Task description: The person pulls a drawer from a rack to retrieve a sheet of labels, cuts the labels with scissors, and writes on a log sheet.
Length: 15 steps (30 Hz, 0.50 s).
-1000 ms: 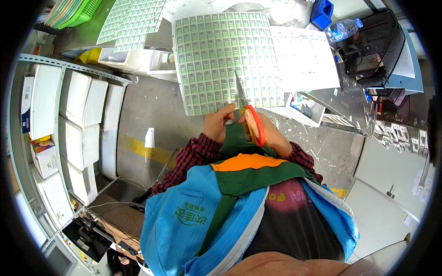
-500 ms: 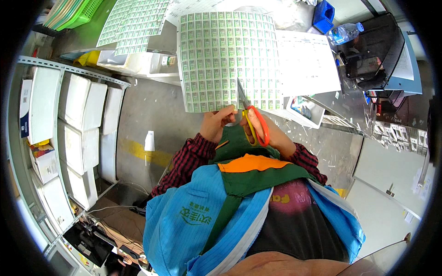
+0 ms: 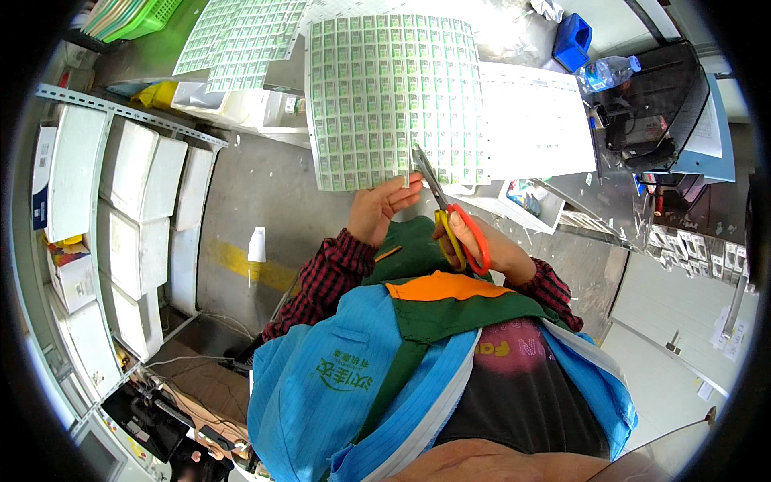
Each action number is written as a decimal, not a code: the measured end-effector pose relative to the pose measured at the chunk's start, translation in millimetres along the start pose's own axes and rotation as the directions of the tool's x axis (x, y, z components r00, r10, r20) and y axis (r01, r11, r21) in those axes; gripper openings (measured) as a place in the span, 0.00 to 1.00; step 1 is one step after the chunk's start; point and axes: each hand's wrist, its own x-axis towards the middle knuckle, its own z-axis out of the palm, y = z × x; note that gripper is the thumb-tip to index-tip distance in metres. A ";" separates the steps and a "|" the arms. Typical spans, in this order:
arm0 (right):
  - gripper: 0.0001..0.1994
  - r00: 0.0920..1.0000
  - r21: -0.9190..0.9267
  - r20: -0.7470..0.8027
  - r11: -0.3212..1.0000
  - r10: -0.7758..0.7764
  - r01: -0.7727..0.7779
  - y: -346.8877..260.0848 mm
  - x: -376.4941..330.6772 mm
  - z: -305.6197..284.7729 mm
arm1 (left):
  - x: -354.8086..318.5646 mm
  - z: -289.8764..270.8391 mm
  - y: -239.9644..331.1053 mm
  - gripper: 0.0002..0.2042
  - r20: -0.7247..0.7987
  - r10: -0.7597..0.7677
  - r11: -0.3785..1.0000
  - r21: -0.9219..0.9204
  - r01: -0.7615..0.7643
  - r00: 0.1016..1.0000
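Clearly the cutting is only at its start. On the left, white boxes (image 3: 120, 193) stand on a metal shelf, and another green sheet (image 3: 241, 36) lies further up. The left hand (image 3: 377, 210) pinches the lower edge of the large sheet of green labels (image 3: 393, 96), which is held up in front of the person, over the floor and the desk (image 3: 586, 201) edge. The right hand (image 3: 482, 241) grips the scissors (image 3: 446, 213) by their orange and yellow handles; the blades enter the sheet at its bottom edge. I judge that nearly the whole sheet remains uncut. On the right, a white paper sheet (image 3: 534, 120) is behind.
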 end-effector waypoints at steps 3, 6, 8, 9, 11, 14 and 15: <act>0.34 0.998 -0.037 -0.040 0.998 -0.047 0.046 -5.3 8.1 3.2 | -1.6 2.2 -3.6 0.18 0.022 -0.008 0.999 -0.037 0.009 1.000; 0.32 0.986 -0.069 -0.117 0.991 -0.119 0.111 -10.4 20.5 7.2 | -4.8 4.1 -14.3 0.16 0.041 0.039 0.999 -0.011 -0.039 0.998; 0.30 0.977 -0.044 -0.171 0.991 -0.129 0.123 -2.8 27.9 8.0 | -2.1 -1.9 -25.5 0.15 0.023 0.034 0.999 0.009 -0.034 0.999; 0.29 0.970 -0.058 -0.187 0.988 -0.154 0.146 -0.7 30.1 9.5 | -1.5 -3.9 -30.4 0.14 0.014 0.032 0.999 0.019 -0.032 0.999; 0.28 0.957 -0.085 -0.207 0.978 -0.204 0.190 4.6 35.9 11.8 | -12.3 13.0 -24.4 0.13 -0.015 0.005 0.999 0.036 -0.005 1.000; 0.27 0.945 -0.045 -0.231 0.973 -0.230 0.226 13.9 41.5 11.3 | -13.3 9.4 -32.9 0.13 -0.034 -0.014 1.000 0.011 0.014 0.999; 0.27 0.943 -0.051 -0.232 0.971 -0.239 0.233 12.9 41.1 12.0 | -12.5 5.3 -36.6 0.13 -0.036 -0.019 1.000 -0.005 0.019 0.999</act>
